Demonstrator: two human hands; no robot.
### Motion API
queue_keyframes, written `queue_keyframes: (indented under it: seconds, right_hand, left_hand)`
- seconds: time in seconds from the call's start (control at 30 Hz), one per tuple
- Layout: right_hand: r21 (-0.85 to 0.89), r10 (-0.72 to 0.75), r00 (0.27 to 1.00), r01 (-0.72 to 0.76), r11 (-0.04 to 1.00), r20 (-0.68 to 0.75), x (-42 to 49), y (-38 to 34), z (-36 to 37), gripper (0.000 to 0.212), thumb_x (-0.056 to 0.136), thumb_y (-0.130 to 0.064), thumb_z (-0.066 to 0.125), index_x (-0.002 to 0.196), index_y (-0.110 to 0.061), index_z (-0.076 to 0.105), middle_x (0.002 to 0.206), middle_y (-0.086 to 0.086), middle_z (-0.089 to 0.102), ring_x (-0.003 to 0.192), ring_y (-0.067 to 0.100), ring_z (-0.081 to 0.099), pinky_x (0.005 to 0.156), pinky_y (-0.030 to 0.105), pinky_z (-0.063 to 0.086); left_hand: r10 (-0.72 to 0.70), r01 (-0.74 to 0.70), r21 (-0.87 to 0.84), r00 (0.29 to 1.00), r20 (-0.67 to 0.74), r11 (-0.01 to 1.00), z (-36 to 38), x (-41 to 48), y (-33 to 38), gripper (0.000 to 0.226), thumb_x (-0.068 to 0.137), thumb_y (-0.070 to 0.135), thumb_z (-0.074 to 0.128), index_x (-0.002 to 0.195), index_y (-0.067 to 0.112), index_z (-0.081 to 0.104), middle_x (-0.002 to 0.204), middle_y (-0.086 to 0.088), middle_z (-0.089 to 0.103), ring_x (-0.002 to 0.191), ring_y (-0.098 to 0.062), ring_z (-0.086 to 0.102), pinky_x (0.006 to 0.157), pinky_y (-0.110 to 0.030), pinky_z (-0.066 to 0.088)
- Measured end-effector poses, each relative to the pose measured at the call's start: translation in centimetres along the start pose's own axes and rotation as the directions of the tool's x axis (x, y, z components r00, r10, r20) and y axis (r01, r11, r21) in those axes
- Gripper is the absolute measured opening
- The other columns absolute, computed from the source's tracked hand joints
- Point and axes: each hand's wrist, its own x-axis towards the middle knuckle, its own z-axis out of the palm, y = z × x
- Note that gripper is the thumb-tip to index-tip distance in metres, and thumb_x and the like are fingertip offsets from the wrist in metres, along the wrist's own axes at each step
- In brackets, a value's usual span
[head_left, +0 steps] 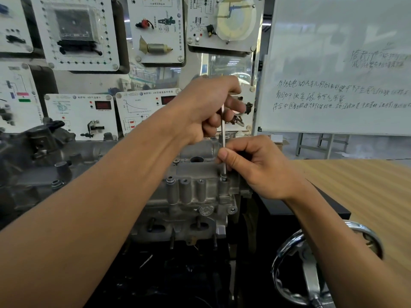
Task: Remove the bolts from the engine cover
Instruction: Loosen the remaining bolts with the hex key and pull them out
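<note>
Where the grey cast engine cover (195, 187) sits centre frame on a dark stand, a thin metal hex key (223, 138) stands upright with its lower tip seated in a bolt (224, 177) at the cover's right edge. Left hand (206, 105): raised above the cover, fingers clenched around the upper end of the key. Right hand (255, 165): lower, thumb and forefinger pinching the key's shaft just above the bolt, remaining fingers curled. Further bolt heads and tubular bosses (185, 191) line the near face of the cover. Chrome handwheel (311, 263): lower right, beneath the right forearm. Wooden tabletop (367, 185): right of the stand. Whiteboard (333, 63) with handwriting: upper right. White instrument training panels (82, 114): on the wall behind the engine.
</note>
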Motion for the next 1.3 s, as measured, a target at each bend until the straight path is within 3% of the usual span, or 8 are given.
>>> queue_keyframes:
  seconds: [0.1, 0.27, 0.47, 0.63, 0.77, 0.9, 1.07, 1.3]
  right_hand:
    - [-0.002, -0.004, 1.000, 0.004, 1.000, 0.016, 0.0, -0.2, 0.0, 0.031, 0.098, -0.024, 0.056, 0.080, -0.004, 0.070, 0.059, 0.020, 0.056, 0.052, 0.033, 0.050, 0.049, 0.038, 0.040]
    - [0.005, 0.006, 0.999, -0.006, 1.000, 0.032, 0.1, -0.4, -0.2, 0.025, 0.098, -0.027, 0.056, 0.084, -0.014, 0.072, 0.060, 0.020, 0.057, 0.054, 0.033, 0.052, 0.050, 0.038, 0.043]
    - [0.059, 0.017, 0.999, -0.020, 0.998, 0.047, -0.1, -0.5, -0.7, 0.021, 0.098, -0.025, 0.055, 0.086, -0.029, 0.071, 0.064, 0.016, 0.060, 0.056, 0.040, 0.052, 0.052, 0.053, 0.044]
    - [0.049, 0.035, 0.996, -0.039, 0.998, 0.078, 0.0, -0.7, -0.8, 0.021, 0.098, -0.026, 0.054, 0.084, -0.026, 0.071, 0.063, 0.024, 0.056, 0.053, 0.040, 0.050, 0.049, 0.054, 0.042]
    - [0.022, 0.043, 0.995, -0.045, 0.999, 0.095, 0.0, -0.9, -0.6, 0.022, 0.098, -0.026, 0.054, 0.084, -0.020, 0.070, 0.064, 0.026, 0.057, 0.055, 0.040, 0.053, 0.051, 0.056, 0.043]
    - [-0.007, 0.053, 0.993, -0.052, 0.999, 0.104, 0.0, -1.0, -0.5, 0.021, 0.100, -0.020, 0.055, 0.087, -0.015, 0.071, 0.065, 0.026, 0.060, 0.057, 0.042, 0.055, 0.054, 0.055, 0.045]
    - [-0.020, 0.065, 0.992, -0.064, 0.998, 0.108, -0.1, -1.1, -0.6, 0.024, 0.100, -0.017, 0.056, 0.087, -0.006, 0.072, 0.062, 0.024, 0.058, 0.052, 0.032, 0.050, 0.048, 0.033, 0.039]
    - [0.025, 0.050, 0.995, -0.052, 0.998, 0.091, -0.1, -1.1, -0.7, 0.022, 0.098, -0.021, 0.057, 0.088, -0.011, 0.074, 0.066, 0.027, 0.060, 0.059, 0.043, 0.056, 0.055, 0.055, 0.046]
  left_hand:
    - [-0.066, 0.078, -0.141, 0.994, 0.090, 0.987, -0.9, 0.1, -0.3, 0.029, 0.095, 0.021, 0.046, 0.093, 0.003, 0.069, 0.055, -0.001, 0.059, 0.028, -0.002, 0.028, 0.032, -0.013, 0.021]
    - [-0.008, 0.113, -0.410, 0.968, 0.250, 0.905, -2.2, -0.5, -1.7, 0.040, 0.099, 0.020, 0.033, 0.104, 0.000, 0.068, 0.060, -0.001, 0.059, 0.033, -0.002, 0.038, 0.034, -0.015, 0.028]
    - [0.169, 0.109, -0.550, 0.887, 0.430, 0.828, -2.6, -1.9, -2.7, 0.036, 0.098, 0.025, 0.038, 0.104, 0.004, 0.067, 0.083, -0.005, 0.068, 0.070, -0.016, 0.072, 0.057, -0.020, 0.049]
    - [0.197, 0.038, -0.499, 0.890, 0.410, 0.866, -2.3, -2.3, -2.4, 0.020, 0.087, 0.032, 0.060, 0.095, 0.014, 0.062, 0.083, 0.000, 0.061, 0.067, -0.011, 0.070, 0.056, -0.017, 0.047]
    - [0.164, -0.133, -0.213, 0.977, 0.133, 0.968, -1.0, -1.9, -1.6, 0.026, 0.084, 0.036, 0.072, 0.089, 0.015, 0.059, 0.062, 0.004, 0.055, 0.037, -0.006, 0.045, 0.037, -0.016, 0.030]
    - [0.174, -0.179, -0.074, 0.982, -0.066, 0.981, 0.2, -1.4, -0.9, 0.039, 0.089, 0.029, 0.066, 0.058, 0.014, 0.050, 0.045, 0.000, 0.049, 0.028, -0.009, 0.023, 0.035, -0.016, 0.018]
    - [0.102, -0.106, -0.091, 0.994, -0.047, 0.990, -0.1, -1.0, -0.8, 0.035, 0.093, 0.028, 0.058, 0.062, 0.014, 0.054, 0.046, -0.002, 0.051, 0.030, -0.009, 0.022, 0.036, -0.016, 0.019]
    - [0.084, -0.028, -0.313, 0.982, 0.169, 0.950, -1.2, -1.4, -1.3, 0.038, 0.098, 0.022, 0.034, 0.089, 0.005, 0.067, 0.056, -0.004, 0.058, 0.031, -0.007, 0.040, 0.035, -0.015, 0.029]
